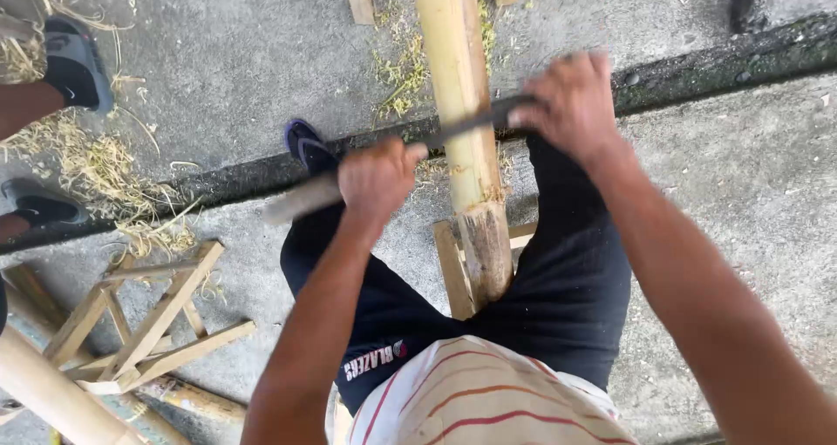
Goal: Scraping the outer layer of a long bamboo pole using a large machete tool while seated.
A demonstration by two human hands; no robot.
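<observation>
A thick yellow bamboo pole [455, 88] runs from the top of the view down between my legs, its cut end [486, 253] resting on a wooden stand [452, 271]. A long dark blade [462, 127] lies across the pole. My left hand [377, 179] is shut on the blade's pale left end [301, 199]. My right hand [571, 101] is shut on its right end, just right of the pole. Both hands are blurred.
A wooden trestle frame [144, 323] lies on the concrete at the lower left, beside more bamboo poles [52, 397]. Bamboo shavings [105, 170] litter the left side. Another person's sandalled feet [74, 61] stand at the upper left. A dark crack [715, 61] crosses the concrete.
</observation>
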